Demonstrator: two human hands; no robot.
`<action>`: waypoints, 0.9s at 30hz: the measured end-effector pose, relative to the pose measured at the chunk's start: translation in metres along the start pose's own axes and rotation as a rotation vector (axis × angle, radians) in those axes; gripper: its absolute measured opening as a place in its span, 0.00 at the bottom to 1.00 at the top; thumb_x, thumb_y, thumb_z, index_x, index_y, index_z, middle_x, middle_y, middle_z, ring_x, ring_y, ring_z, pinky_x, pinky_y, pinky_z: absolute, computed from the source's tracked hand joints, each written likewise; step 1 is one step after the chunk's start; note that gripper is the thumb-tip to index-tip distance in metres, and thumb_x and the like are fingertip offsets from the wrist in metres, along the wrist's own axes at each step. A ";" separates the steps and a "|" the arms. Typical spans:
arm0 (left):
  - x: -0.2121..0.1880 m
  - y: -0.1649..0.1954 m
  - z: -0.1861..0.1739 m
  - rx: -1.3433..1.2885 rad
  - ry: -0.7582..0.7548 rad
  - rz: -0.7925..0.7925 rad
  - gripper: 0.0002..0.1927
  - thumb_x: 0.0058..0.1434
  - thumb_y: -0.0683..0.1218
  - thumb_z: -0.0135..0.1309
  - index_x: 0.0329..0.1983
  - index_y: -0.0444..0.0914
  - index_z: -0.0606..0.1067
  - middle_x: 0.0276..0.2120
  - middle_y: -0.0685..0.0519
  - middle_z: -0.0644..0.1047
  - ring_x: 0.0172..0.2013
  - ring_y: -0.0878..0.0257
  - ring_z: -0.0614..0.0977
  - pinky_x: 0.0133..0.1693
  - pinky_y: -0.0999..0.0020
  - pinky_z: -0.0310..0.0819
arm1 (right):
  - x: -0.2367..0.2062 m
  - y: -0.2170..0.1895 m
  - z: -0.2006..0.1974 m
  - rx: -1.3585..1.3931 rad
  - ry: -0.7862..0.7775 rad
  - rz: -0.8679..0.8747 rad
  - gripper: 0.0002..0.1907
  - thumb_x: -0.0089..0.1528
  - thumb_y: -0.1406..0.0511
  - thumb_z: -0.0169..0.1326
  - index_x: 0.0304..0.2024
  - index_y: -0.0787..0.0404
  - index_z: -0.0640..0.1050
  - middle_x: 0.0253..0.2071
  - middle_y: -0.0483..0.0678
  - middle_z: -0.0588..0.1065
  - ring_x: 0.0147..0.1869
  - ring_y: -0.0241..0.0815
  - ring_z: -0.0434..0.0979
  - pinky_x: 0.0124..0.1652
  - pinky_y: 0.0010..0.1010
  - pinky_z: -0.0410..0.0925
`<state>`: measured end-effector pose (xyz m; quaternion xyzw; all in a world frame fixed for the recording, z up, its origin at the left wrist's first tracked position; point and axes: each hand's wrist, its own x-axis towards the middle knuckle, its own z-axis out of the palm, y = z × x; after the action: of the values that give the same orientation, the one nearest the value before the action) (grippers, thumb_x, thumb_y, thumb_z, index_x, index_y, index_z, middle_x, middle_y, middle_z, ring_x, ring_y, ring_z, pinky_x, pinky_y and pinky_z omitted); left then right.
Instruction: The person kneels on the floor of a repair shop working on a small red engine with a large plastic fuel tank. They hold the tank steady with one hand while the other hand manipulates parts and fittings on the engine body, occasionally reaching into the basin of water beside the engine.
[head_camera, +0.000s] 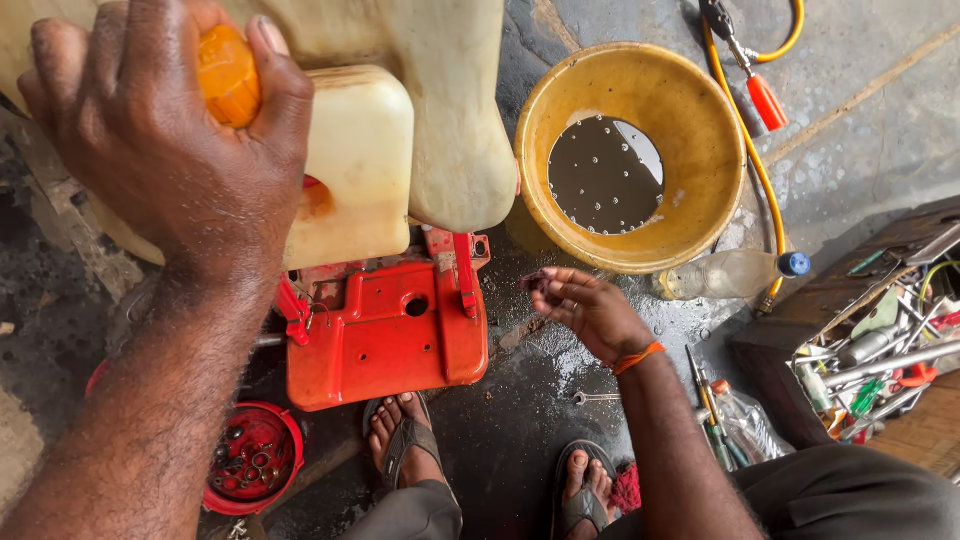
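Above the wet floor (540, 420): left hand (165, 150) clamped around orange cap (228, 75) atop cream tank (400, 140); right hand (590, 310) loosely curled, pinching something small, near yellow basin (700, 130).

Open wet floor (540, 400) is found at 6 o'clock of the yellow basin (690, 150). Passage at 3 o'clock is blocked by the plastic bottle (730, 275) and toolbox (880, 350); at 9 o'clock by the red machine base (385, 335).

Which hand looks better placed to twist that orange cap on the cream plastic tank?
Left, probably. The left hand already wraps the round orange cap on the cream plastic tank, while the right hand hangs apart, low over the wet floor.
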<state>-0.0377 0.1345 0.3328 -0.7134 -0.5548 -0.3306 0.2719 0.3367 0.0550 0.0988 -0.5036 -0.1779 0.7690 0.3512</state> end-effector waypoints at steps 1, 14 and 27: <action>0.001 0.002 0.000 -0.006 0.012 -0.008 0.07 0.67 0.42 0.54 0.46 0.37 0.71 0.42 0.52 0.75 0.44 0.52 0.72 0.51 0.54 0.65 | 0.003 -0.012 -0.007 -0.020 -0.010 -0.017 0.15 0.67 0.70 0.47 0.55 0.68 0.73 0.47 0.50 0.79 0.52 0.43 0.81 0.54 0.34 0.74; 0.016 0.030 -0.005 -0.043 0.083 -0.089 0.12 0.67 0.46 0.59 0.49 0.37 0.75 0.38 0.52 0.76 0.45 0.50 0.74 0.48 0.50 0.64 | 0.158 -0.096 -0.111 -1.520 0.677 -0.434 0.27 0.57 0.65 0.61 0.61 0.52 0.78 0.53 0.61 0.75 0.57 0.64 0.78 0.55 0.46 0.68; 0.005 0.017 0.014 -0.023 0.081 -0.046 0.09 0.67 0.46 0.57 0.44 0.36 0.74 0.33 0.48 0.73 0.41 0.50 0.75 0.48 0.51 0.67 | 0.138 -0.067 -0.090 -1.750 0.374 -0.400 0.26 0.56 0.60 0.63 0.57 0.53 0.78 0.58 0.59 0.74 0.58 0.65 0.75 0.52 0.49 0.66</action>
<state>-0.0181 0.1436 0.3273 -0.6896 -0.5558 -0.3717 0.2781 0.4080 0.1939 0.0125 -0.6659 -0.7212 0.1906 -0.0059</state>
